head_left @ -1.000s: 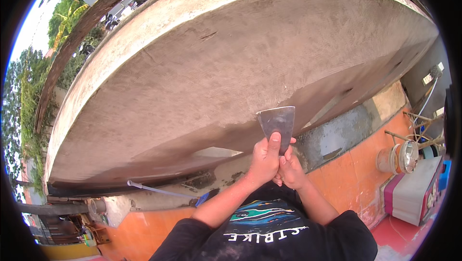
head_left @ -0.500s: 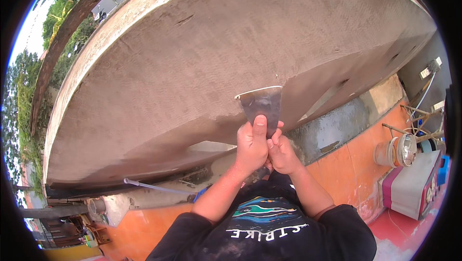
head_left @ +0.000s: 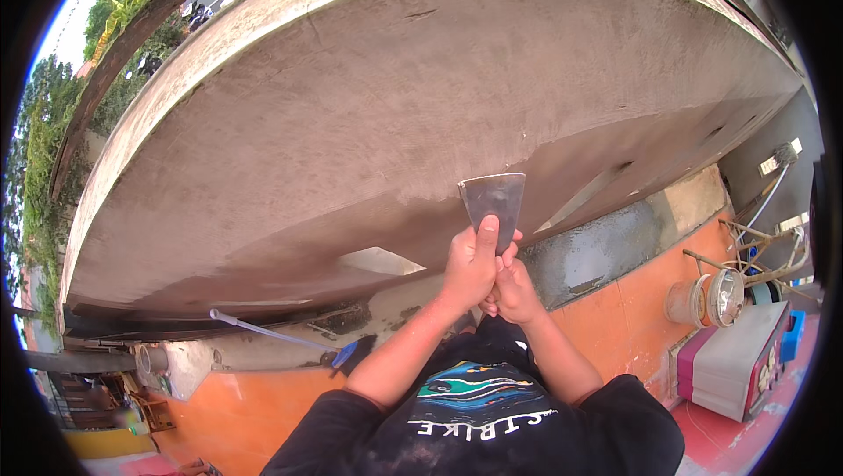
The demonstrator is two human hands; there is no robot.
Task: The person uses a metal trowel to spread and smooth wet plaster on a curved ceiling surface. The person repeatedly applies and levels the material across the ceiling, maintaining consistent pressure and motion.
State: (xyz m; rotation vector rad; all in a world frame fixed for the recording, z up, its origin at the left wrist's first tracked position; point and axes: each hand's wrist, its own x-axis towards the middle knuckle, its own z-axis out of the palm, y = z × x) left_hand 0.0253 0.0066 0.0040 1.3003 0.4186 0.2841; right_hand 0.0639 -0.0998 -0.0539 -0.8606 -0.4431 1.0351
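Note:
A wide scraper (head_left: pixel 495 199) with a dark metal blade points up and away from me, its broad edge against or just in front of the grey-brown plastered wall (head_left: pixel 351 116); I cannot tell if it touches. My left hand (head_left: pixel 471 267) is closed round the scraper, its thumb laid along the blade's base. Beside and slightly below it, my right hand (head_left: pixel 515 290) is closed too, with fingertips showing behind the blade's right side. The handle is hidden by both hands. Darker, damp-looking plaster covers the wall's lower part, below the blade's edge.
A broom with a pale stick (head_left: pixel 272 330) lies low on the left. Wet grey cement (head_left: pixel 588 248) borders the orange tiled floor (head_left: pixel 606 327). On the right stand buckets (head_left: pixel 722 298), a grey-and-purple box-like appliance (head_left: pixel 733 362) and a metal frame (head_left: pixel 746 252). A diamond-shaped opening (head_left: pixel 382 261) pierces the wall.
The scraper has moved a little down along the wall, both hands still gripping it. My view has shifted slightly, so more of the wall's top edge and the broom now shows.

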